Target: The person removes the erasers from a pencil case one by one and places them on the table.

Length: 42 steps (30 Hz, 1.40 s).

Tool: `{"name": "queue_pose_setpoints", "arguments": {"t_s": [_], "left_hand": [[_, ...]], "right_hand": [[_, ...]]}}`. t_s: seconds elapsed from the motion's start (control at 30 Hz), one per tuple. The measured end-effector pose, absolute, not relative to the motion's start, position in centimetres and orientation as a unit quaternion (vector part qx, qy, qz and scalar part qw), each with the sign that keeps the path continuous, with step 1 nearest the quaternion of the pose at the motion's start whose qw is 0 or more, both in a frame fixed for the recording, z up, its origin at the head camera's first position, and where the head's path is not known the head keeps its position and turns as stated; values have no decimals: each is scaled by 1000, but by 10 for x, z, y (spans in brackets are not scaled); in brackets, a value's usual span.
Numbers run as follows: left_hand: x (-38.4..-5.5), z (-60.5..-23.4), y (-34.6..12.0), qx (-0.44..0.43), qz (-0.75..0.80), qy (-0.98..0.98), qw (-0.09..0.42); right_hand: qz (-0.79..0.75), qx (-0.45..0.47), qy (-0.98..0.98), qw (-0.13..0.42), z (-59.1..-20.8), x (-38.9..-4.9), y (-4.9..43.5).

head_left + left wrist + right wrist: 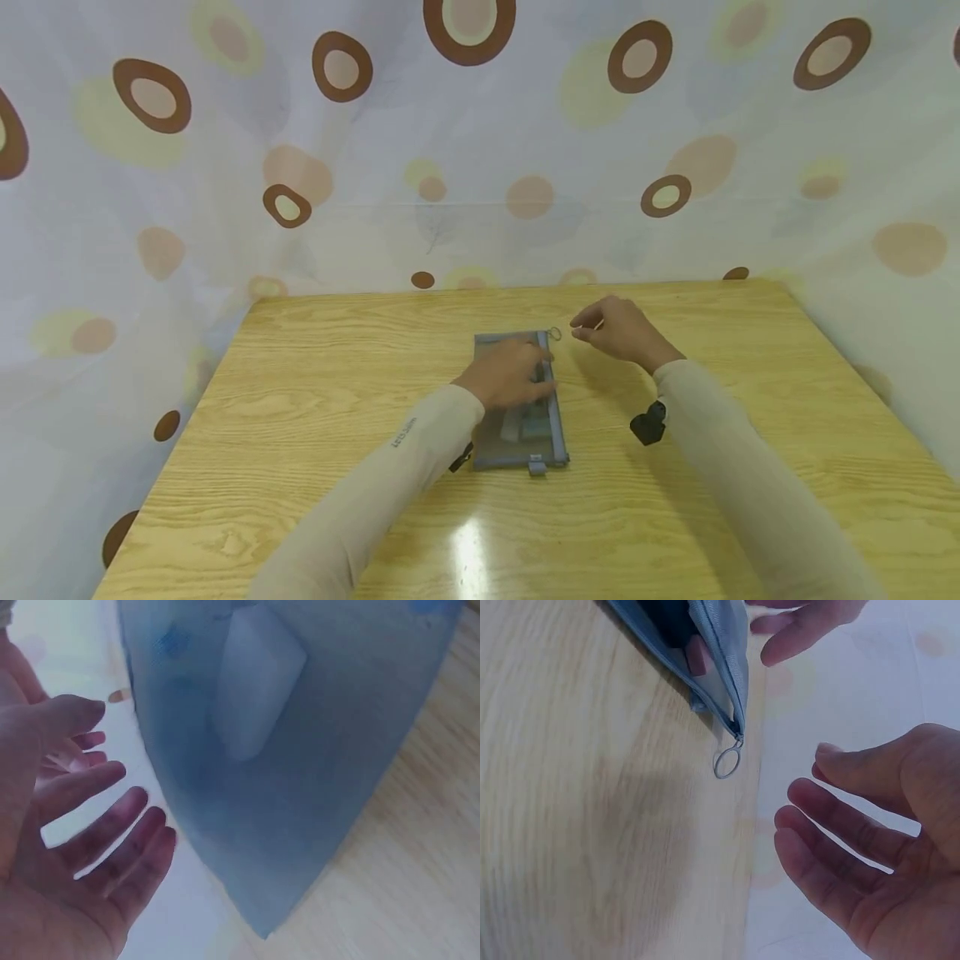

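Note:
A blue-grey see-through zip pouch (491, 446) lies flat on the wooden table. My left hand (510, 375) is over it, fingers spread near the zipper edge; whether they touch it I cannot tell. A pale block (259, 682) shows through the pouch wall in the left wrist view. In the right wrist view the zipper (718, 645) is parted, and a small reddish-brown piece (697, 656) shows inside. A metal pull ring (727, 761) hangs from its end. Just right of that ring my right hand (622, 329) hovers, fingers loosely bent, holding nothing.
The wooden table (315, 375) extends around the pouch on every side. A white curtain (480, 167) with brown and yellow circles hangs behind the table and along its sides. Black wrist cameras are strapped at both sleeves, the right one (648, 423) plainly visible.

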State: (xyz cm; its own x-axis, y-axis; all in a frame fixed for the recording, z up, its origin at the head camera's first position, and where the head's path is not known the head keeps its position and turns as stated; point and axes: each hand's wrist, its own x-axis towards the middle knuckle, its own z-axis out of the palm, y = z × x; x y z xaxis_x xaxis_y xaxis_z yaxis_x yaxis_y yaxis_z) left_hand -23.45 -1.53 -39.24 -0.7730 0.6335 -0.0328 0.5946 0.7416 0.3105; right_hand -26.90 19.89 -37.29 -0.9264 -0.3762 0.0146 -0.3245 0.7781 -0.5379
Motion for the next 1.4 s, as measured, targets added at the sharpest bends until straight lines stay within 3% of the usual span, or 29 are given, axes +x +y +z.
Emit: {"name": "queue_pose_setpoints", "arguments": {"t_s": [0.17, 0.3, 1.13, 1.4], "left_hand": [[-230, -401, -5, 307, 120, 944, 1], [-226, -406, 1, 280, 99, 954, -24], [-220, -410, -5, 268, 177, 946, -45], [-219, -408, -13, 247, 247, 937, 2]], "right_hand": [[-289, -180, 938, 67, -374, -256, 204], [-295, -179, 937, 64, -378, -248, 206], [-276, -218, 935, 45, -424, -238, 177], [-267, -216, 938, 54, -428, -237, 175]]}}
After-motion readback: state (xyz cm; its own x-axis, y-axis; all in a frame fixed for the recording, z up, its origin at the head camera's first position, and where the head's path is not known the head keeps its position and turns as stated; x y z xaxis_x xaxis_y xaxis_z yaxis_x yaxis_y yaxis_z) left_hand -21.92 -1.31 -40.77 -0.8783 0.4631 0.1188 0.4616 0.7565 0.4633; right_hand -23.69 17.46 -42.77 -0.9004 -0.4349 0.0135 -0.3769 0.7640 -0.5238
